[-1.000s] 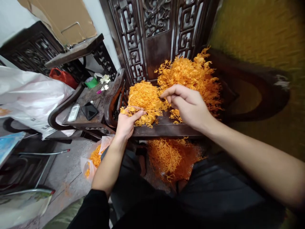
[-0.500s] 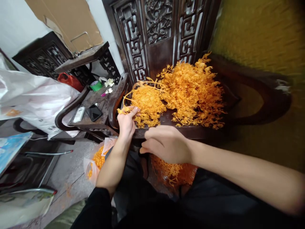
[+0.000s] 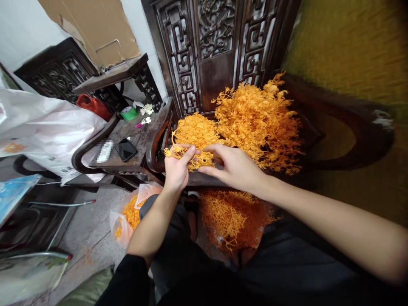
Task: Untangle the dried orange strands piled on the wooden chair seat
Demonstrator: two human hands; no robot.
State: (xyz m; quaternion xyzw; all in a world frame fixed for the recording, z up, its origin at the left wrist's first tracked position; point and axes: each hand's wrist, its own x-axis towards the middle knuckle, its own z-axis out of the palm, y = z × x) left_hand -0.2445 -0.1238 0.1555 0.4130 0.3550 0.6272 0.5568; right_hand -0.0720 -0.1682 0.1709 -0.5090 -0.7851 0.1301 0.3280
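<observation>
Two heaps of thin orange strands lie on the seat of a dark carved wooden chair (image 3: 223, 63): a small heap (image 3: 194, 131) on the left and a big heap (image 3: 258, 119) on the right. My left hand (image 3: 177, 170) pinches a small bunch of orange strands (image 3: 178, 151) at the seat's front edge. My right hand (image 3: 234, 168) meets it from the right, fingertips on the same strands. Below the seat, more orange strands (image 3: 229, 216) lie piled between my knees.
A second dark chair seat (image 3: 134, 140) on the left carries a black phone (image 3: 126, 148), a green tape roll (image 3: 129, 112) and small white flowers. A plastic bag with orange strands (image 3: 127, 216) sits on the floor. White plastic bags (image 3: 47, 131) are heaped at far left.
My right hand dropped from the heap down below the seat edge, then rose again to meet my left hand at the bunch of strands. My left hand stayed on the bunch.
</observation>
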